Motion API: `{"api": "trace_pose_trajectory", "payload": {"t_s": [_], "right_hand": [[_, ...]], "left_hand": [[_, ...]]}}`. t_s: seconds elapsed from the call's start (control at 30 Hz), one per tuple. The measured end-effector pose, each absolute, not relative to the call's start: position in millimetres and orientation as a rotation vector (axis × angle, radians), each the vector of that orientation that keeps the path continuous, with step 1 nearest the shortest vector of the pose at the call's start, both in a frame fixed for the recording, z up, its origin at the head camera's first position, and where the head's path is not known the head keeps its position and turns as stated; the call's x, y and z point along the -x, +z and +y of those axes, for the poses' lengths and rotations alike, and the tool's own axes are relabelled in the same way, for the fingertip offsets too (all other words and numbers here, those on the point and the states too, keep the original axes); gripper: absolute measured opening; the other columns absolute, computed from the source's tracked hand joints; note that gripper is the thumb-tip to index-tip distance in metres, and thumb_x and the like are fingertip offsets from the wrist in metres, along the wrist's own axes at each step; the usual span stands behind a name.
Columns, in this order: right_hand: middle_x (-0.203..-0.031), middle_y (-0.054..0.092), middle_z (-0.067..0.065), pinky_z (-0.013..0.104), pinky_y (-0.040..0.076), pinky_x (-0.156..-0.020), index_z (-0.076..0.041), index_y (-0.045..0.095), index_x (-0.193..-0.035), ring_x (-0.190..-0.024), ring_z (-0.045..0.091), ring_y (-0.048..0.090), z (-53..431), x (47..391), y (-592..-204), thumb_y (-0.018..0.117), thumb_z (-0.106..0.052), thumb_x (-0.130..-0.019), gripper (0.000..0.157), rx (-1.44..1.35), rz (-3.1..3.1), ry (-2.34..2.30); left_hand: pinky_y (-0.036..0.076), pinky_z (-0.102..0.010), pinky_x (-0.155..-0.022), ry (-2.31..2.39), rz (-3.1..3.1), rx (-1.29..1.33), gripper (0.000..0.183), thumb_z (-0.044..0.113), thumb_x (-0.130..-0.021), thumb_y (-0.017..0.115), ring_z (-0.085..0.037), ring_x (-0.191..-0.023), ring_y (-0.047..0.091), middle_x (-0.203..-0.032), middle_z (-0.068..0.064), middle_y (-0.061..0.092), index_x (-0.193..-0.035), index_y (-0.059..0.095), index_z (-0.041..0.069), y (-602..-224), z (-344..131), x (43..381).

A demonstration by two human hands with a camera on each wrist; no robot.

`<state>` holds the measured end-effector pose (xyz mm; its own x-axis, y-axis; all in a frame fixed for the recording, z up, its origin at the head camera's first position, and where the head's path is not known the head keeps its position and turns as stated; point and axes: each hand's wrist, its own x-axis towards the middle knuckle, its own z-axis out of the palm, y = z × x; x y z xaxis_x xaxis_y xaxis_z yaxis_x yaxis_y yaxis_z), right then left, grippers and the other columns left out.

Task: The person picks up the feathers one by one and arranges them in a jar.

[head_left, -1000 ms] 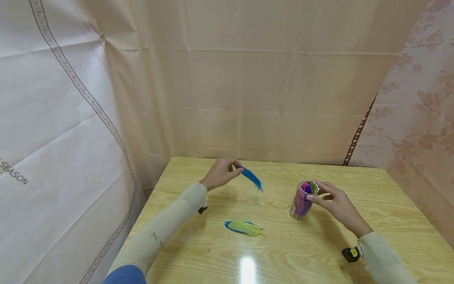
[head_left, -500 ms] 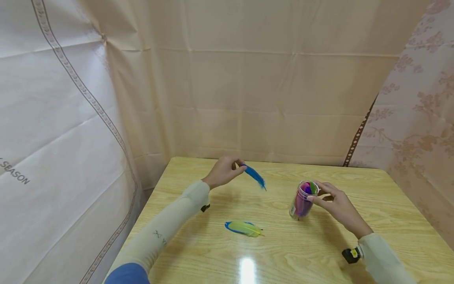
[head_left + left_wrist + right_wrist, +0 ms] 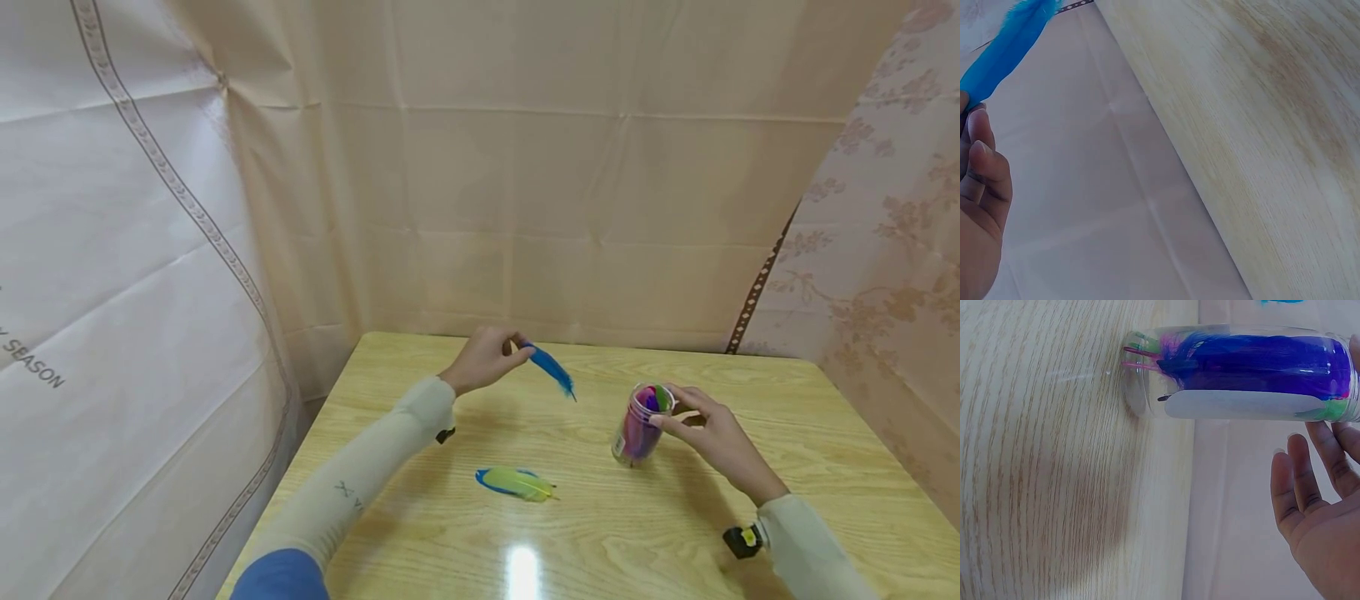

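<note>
My left hand (image 3: 489, 357) pinches a blue feather (image 3: 551, 368) by its rounded end, its quill pointing down and to the right above the table. The left wrist view shows the same blue feather (image 3: 1004, 53) between thumb and fingers. At the right, a clear glass jar (image 3: 639, 433) stands on the table, packed with pink, purple and green feathers. My right hand (image 3: 708, 429) grips the jar near its rim, thumb on the near side. From the right wrist, purple and blue feathers (image 3: 1260, 365) and a white label (image 3: 1241, 405) show through the glass.
A yellow-green feather (image 3: 521, 483) overlaps a blue one on the wooden table (image 3: 420, 533), in front of the left hand. Cloth curtains (image 3: 487, 183) hang behind the table and along both sides.
My left hand has moved to the right with the blue feather, closer to the jar. The right hand and the jar have stayed in place.
</note>
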<state>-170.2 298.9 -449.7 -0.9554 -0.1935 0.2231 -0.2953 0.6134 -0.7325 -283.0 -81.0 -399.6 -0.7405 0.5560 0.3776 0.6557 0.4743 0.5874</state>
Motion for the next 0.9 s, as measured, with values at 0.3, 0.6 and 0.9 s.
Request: {"api": "trace_pose_trajectory", "payload": {"t_s": [0.3,0.6,0.9], "right_hand": [[-0.130,0.061,0.005,0.016,0.048,-0.085,-0.009,0.047,-0.154,-0.107,0.006,0.052,300.4,170.3,-451.3,0.070,-0.032,-0.100,0.063,-0.396,-2.717,1.264],[-0.132,0.060,0.005,0.015,0.048,-0.085,-0.010,0.048,-0.153,-0.108,0.005,0.052,300.7,170.1,-452.1,0.070,-0.031,-0.100,0.061,-0.405,-2.702,1.271],[-0.130,0.061,0.006,0.015,0.048,-0.085,-0.009,0.048,-0.153,-0.107,0.005,0.052,299.0,171.3,-451.8,0.070,-0.031,-0.100,0.061,-0.413,-2.696,1.279]], "left_hand": [[0.044,-0.025,-0.055,-1.100,-2.571,1.083,0.018,0.027,-0.104,0.065,-0.012,-0.061,0.053,-0.090,0.005,0.068,-0.109,0.074,0.012,-396.7,-73.5,284.7],[0.045,-0.025,-0.056,-1.101,-2.570,1.081,0.019,0.028,-0.104,0.065,-0.011,-0.065,0.055,-0.094,0.005,0.068,-0.110,0.074,0.013,-390.3,-66.2,284.7],[0.045,-0.024,-0.055,-1.099,-2.553,1.109,0.018,0.027,-0.103,0.066,-0.011,-0.063,0.054,-0.092,0.004,0.067,-0.110,0.073,0.012,-386.0,-57.4,286.6]]}}
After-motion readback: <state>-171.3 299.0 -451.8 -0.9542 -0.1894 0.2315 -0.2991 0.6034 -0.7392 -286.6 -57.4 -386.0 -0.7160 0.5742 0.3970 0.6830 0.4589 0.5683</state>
